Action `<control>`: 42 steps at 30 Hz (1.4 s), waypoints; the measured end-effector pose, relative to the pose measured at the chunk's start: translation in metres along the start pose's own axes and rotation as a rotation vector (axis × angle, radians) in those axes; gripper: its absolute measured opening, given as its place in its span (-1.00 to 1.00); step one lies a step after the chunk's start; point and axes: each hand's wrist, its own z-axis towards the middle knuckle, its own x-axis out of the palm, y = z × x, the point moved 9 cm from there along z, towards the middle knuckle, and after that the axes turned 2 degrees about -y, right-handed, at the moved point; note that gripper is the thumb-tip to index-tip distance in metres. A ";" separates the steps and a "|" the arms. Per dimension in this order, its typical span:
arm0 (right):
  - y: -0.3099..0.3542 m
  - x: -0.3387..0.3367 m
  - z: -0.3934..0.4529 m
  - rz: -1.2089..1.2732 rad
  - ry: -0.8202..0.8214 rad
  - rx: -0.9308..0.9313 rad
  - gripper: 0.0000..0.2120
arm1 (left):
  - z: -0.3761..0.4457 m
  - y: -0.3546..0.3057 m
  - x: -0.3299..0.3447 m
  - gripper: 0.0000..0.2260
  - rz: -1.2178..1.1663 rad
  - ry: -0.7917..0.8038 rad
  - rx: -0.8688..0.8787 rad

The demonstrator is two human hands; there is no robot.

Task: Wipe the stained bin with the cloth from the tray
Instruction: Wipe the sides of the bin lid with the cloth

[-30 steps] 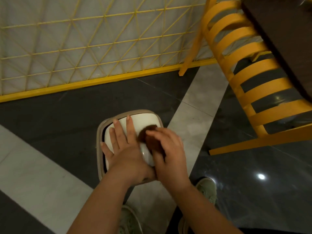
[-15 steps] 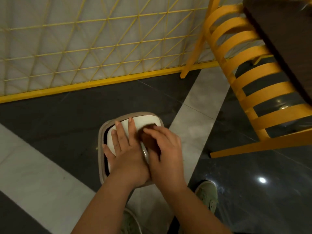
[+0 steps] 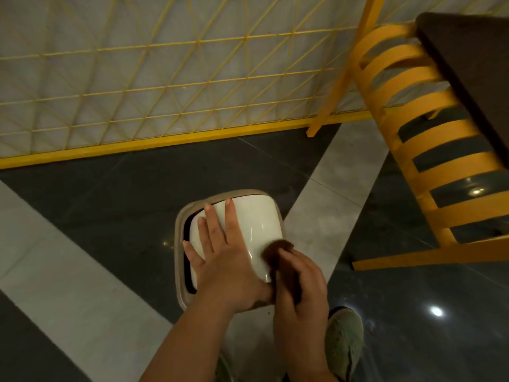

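Observation:
A small bin [image 3: 256, 216] with a glossy white swing lid and a beige rim stands on the floor just in front of me. My left hand [image 3: 220, 260] lies flat on the lid with its fingers spread. My right hand [image 3: 300, 285] is closed on a dark brown cloth [image 3: 276, 250], which presses against the lid's right near side. The cloth is blurred by motion and mostly hidden under my fingers. The bin's body below the rim is out of sight.
A yellow slatted chair [image 3: 429, 139] and a dark tabletop [image 3: 473, 67] stand at the right. A yellow wire-grid fence [image 3: 170, 86] runs along the back. My green shoe [image 3: 344, 343] is on the glossy dark and grey floor tiles below the bin.
My right hand has slid the cloth from the middle top of the lid down toward its right near edge. The left hand stays flat on the lid. The view shifted slightly.

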 end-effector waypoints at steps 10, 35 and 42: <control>0.024 0.025 0.077 -0.031 0.142 0.058 -0.70 | -0.001 -0.003 0.001 0.45 -0.014 -0.006 -0.072; -0.004 -0.010 -0.013 0.000 -0.085 0.111 -0.52 | 0.024 0.029 -0.052 -0.55 -0.466 -0.140 -0.046; 0.012 0.010 0.062 0.091 -0.007 0.182 -0.73 | 0.006 0.068 -0.050 -0.48 -0.354 0.049 -0.183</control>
